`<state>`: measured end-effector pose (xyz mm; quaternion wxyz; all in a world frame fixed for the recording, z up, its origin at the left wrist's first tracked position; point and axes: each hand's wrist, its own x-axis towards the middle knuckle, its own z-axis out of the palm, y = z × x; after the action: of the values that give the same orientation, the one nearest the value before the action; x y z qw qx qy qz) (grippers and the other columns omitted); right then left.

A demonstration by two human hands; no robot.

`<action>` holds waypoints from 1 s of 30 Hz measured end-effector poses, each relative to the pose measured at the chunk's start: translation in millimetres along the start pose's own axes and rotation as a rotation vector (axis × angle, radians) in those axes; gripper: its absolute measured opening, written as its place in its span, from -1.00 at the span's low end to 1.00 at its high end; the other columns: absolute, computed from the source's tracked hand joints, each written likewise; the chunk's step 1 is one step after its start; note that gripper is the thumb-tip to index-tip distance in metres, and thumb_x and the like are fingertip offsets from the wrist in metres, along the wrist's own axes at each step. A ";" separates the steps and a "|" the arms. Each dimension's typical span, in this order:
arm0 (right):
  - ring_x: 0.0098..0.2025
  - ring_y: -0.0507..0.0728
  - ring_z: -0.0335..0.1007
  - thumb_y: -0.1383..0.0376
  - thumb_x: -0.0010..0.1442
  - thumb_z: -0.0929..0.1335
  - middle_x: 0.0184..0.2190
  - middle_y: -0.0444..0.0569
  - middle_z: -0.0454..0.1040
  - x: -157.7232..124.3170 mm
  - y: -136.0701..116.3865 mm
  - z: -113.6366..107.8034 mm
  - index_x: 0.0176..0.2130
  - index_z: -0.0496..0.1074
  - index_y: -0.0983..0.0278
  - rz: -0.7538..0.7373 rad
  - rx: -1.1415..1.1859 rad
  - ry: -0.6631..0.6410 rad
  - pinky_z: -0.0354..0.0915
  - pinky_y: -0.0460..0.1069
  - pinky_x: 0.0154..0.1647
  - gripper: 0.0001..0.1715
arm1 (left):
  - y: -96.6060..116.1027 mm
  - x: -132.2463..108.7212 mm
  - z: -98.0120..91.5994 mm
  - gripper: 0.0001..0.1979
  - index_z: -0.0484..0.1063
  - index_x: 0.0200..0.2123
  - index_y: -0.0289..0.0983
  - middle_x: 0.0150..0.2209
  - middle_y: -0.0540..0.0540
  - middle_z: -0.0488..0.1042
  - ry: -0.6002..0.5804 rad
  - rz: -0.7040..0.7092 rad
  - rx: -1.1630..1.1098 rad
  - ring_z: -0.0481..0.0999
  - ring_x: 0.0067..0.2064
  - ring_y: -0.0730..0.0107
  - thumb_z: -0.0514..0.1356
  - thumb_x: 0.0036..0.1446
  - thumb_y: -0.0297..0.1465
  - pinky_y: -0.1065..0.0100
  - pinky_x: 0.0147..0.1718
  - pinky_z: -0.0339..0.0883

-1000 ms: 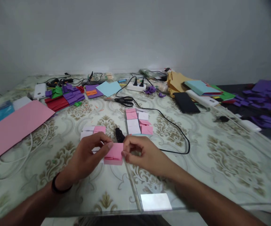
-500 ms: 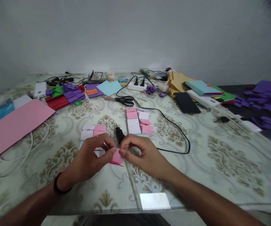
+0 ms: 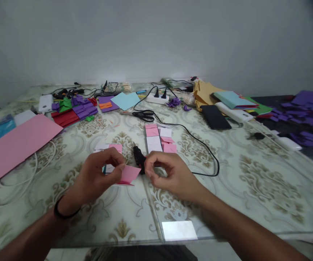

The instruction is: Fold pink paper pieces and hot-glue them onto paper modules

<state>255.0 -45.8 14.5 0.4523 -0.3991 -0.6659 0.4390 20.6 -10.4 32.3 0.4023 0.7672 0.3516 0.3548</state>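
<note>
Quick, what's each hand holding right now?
Left hand: closed, pinching a folded pink paper.
Right hand: curled, nothing seen in its grip; can't tell if it's fully closed.

The floral-patterned table (image 3: 257,214) carries a glue gun (image 3: 138,156), scissors (image 3: 142,115), a phone (image 3: 215,117) and a power strip (image 3: 153,99).

The folded paper (image 3: 129,174) is pink, like the sheet (image 3: 20,150) by the table's (image 3: 104,237) left edge. Tan scrolls (image 3: 270,188) pattern the pale tablecloth (image 3: 227,159).
</note>
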 end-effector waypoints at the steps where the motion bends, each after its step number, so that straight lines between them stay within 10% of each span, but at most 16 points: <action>1: -0.39 0.05 0.35 0.43 0.09 0.40 -0.45 -0.15 0.45 0.1 -0.2 0.2 -0.37 0.45 0.24 -0.015 -0.005 0.006 0.27 -0.04 -0.34 -0.91 | 0.1 0.2 0.2 -0.88 0.47 -0.36 -0.22 -0.43 0.10 0.50 -0.013 0.001 0.023 0.46 -0.37 0.52 0.24 0.24 -0.51 0.49 -0.34 0.35; 30: -0.34 0.06 0.36 0.36 0.28 0.45 -0.42 -0.14 0.44 -6.6 6.5 15.1 -0.32 0.50 0.22 -0.159 -0.003 0.083 0.27 0.00 -0.27 -0.90 | -3.4 -5.1 21.2 -0.91 0.50 -0.31 -0.23 -0.35 0.03 0.53 -0.158 -0.106 -0.265 0.48 -0.29 0.47 0.29 0.30 -0.42 0.43 -0.26 0.37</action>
<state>243.3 -53.5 3.6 0.5121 -0.3636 -0.6770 0.3838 34.7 -20.9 19.0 0.5446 0.7133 0.3089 0.3149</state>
